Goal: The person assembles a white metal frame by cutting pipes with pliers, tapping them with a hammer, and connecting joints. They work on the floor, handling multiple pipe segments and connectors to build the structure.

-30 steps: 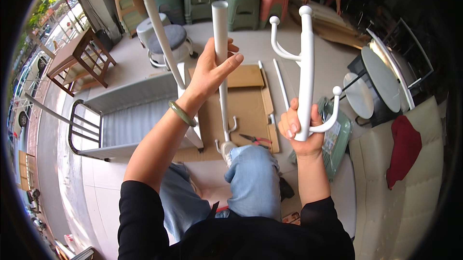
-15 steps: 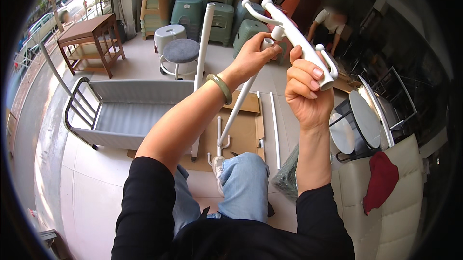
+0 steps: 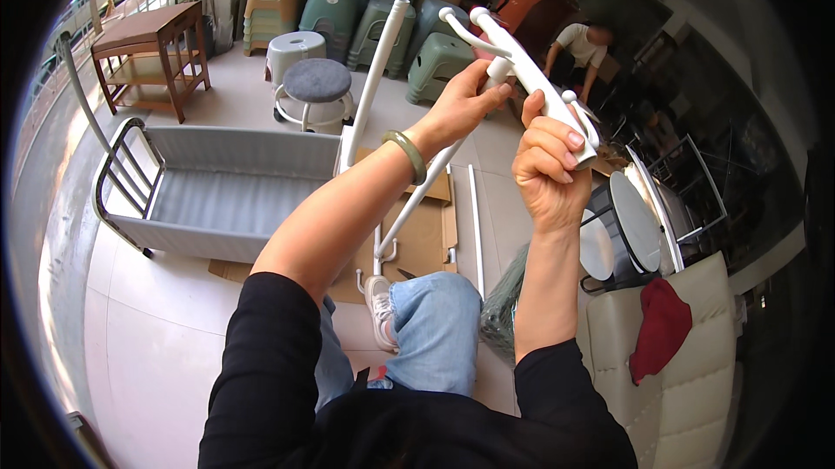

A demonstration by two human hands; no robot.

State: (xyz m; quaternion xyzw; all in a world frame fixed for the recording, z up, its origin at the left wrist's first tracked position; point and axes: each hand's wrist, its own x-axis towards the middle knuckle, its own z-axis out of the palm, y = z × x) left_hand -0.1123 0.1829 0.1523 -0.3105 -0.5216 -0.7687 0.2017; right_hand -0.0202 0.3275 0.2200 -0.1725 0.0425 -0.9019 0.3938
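My right hand is wrapped around the lower end of a white tube with curved, ball-tipped hooks, held up at a slant. My left hand grips the top of a slanted white pole just below that piece. The short stub on the hooked tube's side meets the pole's top at my left fingers; how deep it sits is hidden. Down by my shoe, the pole's lower end joins another hooked white part. A second thick white pole stands left of my left hand.
A grey fabric-sided frame lies to the left. Flattened cardboard and a thin white rod are on the floor. Stacked plastic stools and a round stool stand ahead. A cream padded seat is right; a person crouches beyond.
The hooked tube and pole have come together: the pole's open top, visible before, is now covered by the tube's stub. Both hands keep their grips. The whole view has shifted slightly.
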